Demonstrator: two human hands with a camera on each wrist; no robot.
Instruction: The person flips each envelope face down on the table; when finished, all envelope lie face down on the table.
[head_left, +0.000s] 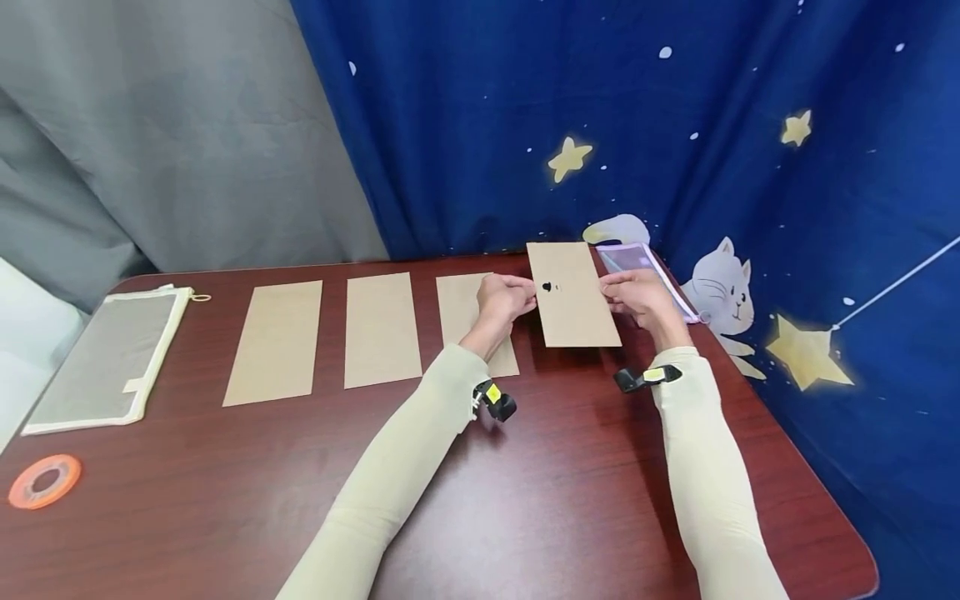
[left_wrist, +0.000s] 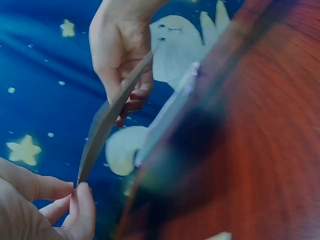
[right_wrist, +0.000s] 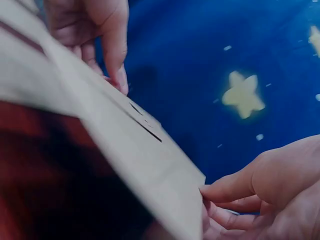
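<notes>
Both hands hold up a flat rectangular kraft-paper card (head_left: 577,308) with a small black print, tilted above the right part of the table. My left hand (head_left: 504,303) pinches its left edge between thumb and fingers, seen close in the left wrist view. On the opposite edge, my right hand (head_left: 642,295) pinches the card the same way, as the right wrist view shows. A plain kraft card (head_left: 474,333) lies under my left hand and forearm, partly hidden by them. Just beyond my right hand is a purple-edged mesh pouch (head_left: 628,257).
Two more kraft cards, a middle one (head_left: 381,329) and a left one (head_left: 276,342), lie in a row. Farther left are a white-trimmed mesh zip pouch (head_left: 112,358) and an orange ring-shaped roll (head_left: 45,482). Curtains hang behind the dark red table (head_left: 525,508).
</notes>
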